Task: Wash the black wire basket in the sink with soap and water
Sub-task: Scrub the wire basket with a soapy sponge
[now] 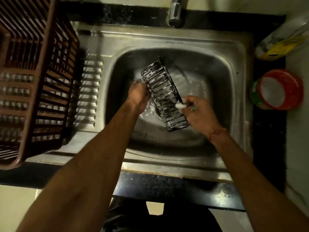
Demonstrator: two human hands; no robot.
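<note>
A black wire basket (164, 96), streaked with white soap foam, is held tilted over the steel sink (230, 77). My left hand (139, 96) grips its left side from below. My right hand (199, 113) is at the basket's right edge, its fingers curled round a small foamy scrubber (181, 105) with a bit of green showing. Foam and water lie on the sink floor under the basket. The tap (175, 12) stands above the basin at the back; no water stream shows.
A large brown plastic dish rack (33, 77) stands on the ribbed drainboard at the left. At the right on the dark counter sit a red-rimmed tub of white soap (277, 89) and a yellow-labelled bottle (282, 42). The counter's front edge runs below the sink.
</note>
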